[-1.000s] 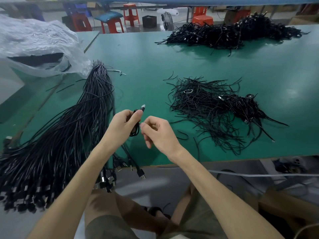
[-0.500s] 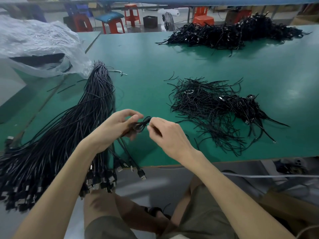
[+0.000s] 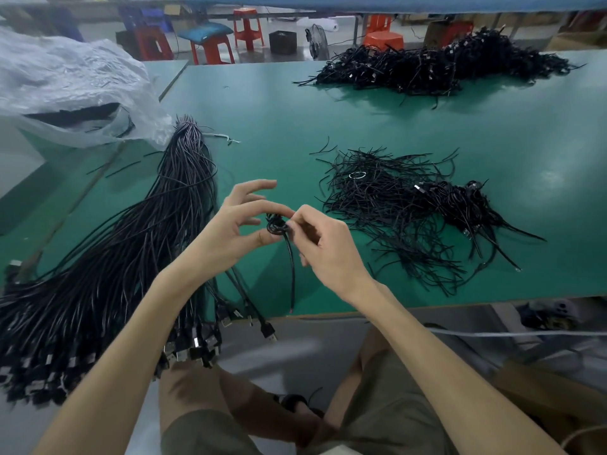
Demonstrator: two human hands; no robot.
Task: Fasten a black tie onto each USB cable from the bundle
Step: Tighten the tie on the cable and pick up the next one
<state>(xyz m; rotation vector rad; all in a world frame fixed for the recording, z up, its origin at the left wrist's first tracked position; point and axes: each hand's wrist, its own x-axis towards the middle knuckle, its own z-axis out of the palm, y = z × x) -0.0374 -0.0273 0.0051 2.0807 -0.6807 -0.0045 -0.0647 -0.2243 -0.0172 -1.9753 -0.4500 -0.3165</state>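
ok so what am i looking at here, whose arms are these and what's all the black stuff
There is no machine: these are a person's two bare arms, seen from one camera worn on their head, looking down. The left hand and right hand both pinch a small coiled cable, its tail hanging down. On the green table lie a bundle of USB cables at the left, a loose pile of black ties at the right, and another black heap at the far edge.

The cable bundle (image 3: 108, 257) lies left of the ties (image 3: 404, 211) on the table (image 3: 269, 119).
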